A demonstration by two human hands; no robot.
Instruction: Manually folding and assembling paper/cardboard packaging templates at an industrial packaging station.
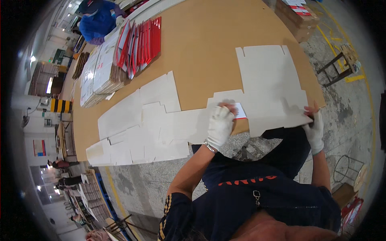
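My left hand (220, 125), in a white glove with bare fingertips, rests over the middle of a flat, die-cut cardboard box blank (177, 124). Its curled fingers pinch a small white card (240, 110) with a red edge; the fingertips are slightly blurred. At the right, my gloved right hand (315, 129) grips the near right corner of the blank's wide panel (271, 80), its thumb and fingers at the edge. White side up, the blank stretches along the table's near edge, and part of it overhangs toward my lap.
The brown table (209, 52) bears a pile of red-and-white folded sheets (144, 44) and strapped bundles of flat cardboard (100, 72) at far left. Beyond them works a person in blue (96, 24). A carton (297, 20) and a stool (339, 66) stand right of the table.
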